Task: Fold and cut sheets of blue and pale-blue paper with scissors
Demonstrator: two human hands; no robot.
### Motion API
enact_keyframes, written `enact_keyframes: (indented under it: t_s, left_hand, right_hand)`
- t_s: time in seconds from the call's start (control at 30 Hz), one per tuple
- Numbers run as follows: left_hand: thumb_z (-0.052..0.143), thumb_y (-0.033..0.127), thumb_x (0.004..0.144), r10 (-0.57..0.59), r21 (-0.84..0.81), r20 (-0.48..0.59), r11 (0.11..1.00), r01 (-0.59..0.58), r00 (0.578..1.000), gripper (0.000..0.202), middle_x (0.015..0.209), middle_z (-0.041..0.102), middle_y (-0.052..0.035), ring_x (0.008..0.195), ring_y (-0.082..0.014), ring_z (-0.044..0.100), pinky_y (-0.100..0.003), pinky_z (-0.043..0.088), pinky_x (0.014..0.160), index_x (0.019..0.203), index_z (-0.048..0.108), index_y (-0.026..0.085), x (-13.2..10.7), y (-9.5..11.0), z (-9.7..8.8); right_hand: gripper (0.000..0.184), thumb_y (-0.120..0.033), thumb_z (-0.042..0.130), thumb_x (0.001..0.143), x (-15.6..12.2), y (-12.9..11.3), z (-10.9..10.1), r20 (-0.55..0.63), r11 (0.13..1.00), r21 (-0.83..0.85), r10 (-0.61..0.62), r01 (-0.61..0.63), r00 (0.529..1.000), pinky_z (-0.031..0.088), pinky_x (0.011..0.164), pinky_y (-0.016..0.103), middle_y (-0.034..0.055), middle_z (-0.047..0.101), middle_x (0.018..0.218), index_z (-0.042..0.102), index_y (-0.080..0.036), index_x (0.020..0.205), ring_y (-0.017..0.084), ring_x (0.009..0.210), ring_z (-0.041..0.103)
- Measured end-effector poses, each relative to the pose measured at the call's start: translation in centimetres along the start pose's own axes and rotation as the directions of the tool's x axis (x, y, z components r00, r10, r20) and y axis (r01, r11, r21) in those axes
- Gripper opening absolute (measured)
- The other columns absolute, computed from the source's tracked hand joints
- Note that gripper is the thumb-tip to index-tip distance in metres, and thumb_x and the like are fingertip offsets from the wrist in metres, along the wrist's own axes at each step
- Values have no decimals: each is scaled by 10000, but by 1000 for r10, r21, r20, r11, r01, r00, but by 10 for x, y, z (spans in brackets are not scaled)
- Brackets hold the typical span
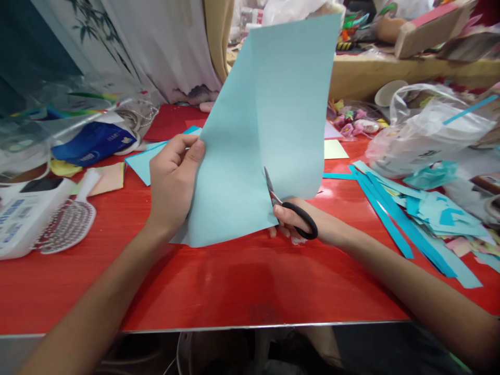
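Observation:
A large light-blue paper sheet (269, 120) stands nearly upright over the red table (219, 281). My left hand (174, 179) grips its left edge, thumb on the front and fingers curled behind. My right hand (297, 221) holds black-handled scissors (291, 211) at the sheet's lower edge. The blades point upward into the paper, and a short slit runs up from the bottom edge. Part of my right hand is hidden behind the sheet.
Cut blue paper strips and scraps (414, 219) lie at the right, beside a clear plastic bag (425, 130). A hairbrush (68, 221) and a white device (23, 213) sit at the left. Another blue sheet (144, 159) lies behind my left hand.

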State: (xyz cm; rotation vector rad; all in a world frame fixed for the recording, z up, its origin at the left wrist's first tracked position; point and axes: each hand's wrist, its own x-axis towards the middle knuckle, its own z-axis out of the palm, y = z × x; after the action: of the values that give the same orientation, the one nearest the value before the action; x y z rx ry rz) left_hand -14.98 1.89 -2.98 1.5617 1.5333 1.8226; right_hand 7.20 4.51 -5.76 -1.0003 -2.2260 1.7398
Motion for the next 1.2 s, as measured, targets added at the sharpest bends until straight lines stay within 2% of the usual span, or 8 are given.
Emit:
enact_keyframes:
  t_s: [0.23, 0.53, 0.8, 1.2]
  left_hand:
    - [572, 246, 801, -8, -2, -6, 1000, 8, 1000, 89, 662, 527, 31, 560, -71, 396, -189, 306, 481, 778, 649, 209, 0, 1, 1]
    - [570, 255, 802, -23, -33, 6, 999, 23, 1000, 96, 611, 468, 38, 509, -65, 355, -199, 260, 448, 758, 634, 198, -2, 0, 1]
    - [563, 231, 805, -25, -29, 13, 999, 26, 1000, 100, 614, 462, 34, 515, -65, 350, -197, 260, 454, 734, 618, 187, -2, -1, 1]
    - [551, 253, 814, 8, -9, 41, 1000, -7, 999, 111, 620, 475, 41, 528, -53, 353, -179, 269, 462, 752, 590, 170, 1, -7, -3]
  right_hand:
    - [642, -723, 319, 753, 0, -2, 4, -57, 1000, 17, 18, -18, 998, 266, 340, 204, -35, 379, 434, 581, -143, 664, 63, 349, 375]
    - [599, -691, 382, 751, -1, -4, 8, -109, 993, 120, 32, -19, 994, 244, 324, 211, -47, 365, 398, 581, -141, 625, 55, 319, 339]
    - [571, -655, 423, 756, 1, -7, 9, -122, 985, 168, -22, 42, 992, 252, 326, 207, -40, 401, 372, 565, -138, 560, 47, 320, 347]
    - [566, -665, 454, 726, -2, -11, 8, -95, 987, 157, 33, -18, 995, 241, 336, 211, -40, 403, 385, 558, -134, 561, 48, 331, 345]
